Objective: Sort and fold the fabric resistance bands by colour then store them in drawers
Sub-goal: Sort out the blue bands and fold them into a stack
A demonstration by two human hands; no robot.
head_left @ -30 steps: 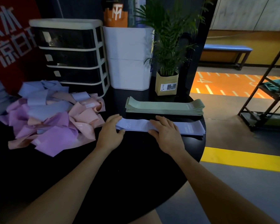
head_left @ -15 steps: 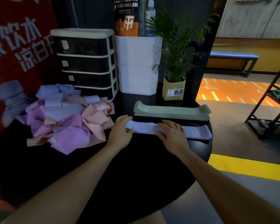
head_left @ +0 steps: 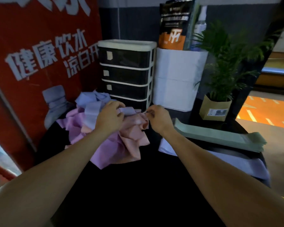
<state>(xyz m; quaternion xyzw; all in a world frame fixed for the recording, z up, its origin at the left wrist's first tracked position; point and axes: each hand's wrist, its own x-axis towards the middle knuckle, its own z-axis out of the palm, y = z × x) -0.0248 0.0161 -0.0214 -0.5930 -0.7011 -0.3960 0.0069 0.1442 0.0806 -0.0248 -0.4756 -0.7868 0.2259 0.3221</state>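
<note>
A loose heap of pink, purple and lavender-blue bands (head_left: 115, 145) lies on the black round table (head_left: 138, 185) in front of the drawer unit (head_left: 126, 72). My left hand (head_left: 111, 117) is closed on a lavender-blue band (head_left: 128, 110) at the top of the heap. My right hand (head_left: 157, 118) pinches the same band's other end, at the heap's right edge. A folded lavender-blue band (head_left: 228, 163) lies flat at the table's right, partly under my right forearm. Behind it sits a neat stack of green bands (head_left: 220, 136).
The drawer unit has dark drawers, all closed, in a white frame. A white box (head_left: 177, 81) stands to its right, then a potted plant (head_left: 220, 95). A red sign with a bottle picture (head_left: 39, 63) stands at the left. The table edge drops off at the right.
Both hands left the folded lavender-blue band and moved left and back to the heap, where they took hold of a loose lavender-blue band. The camera turned left.
</note>
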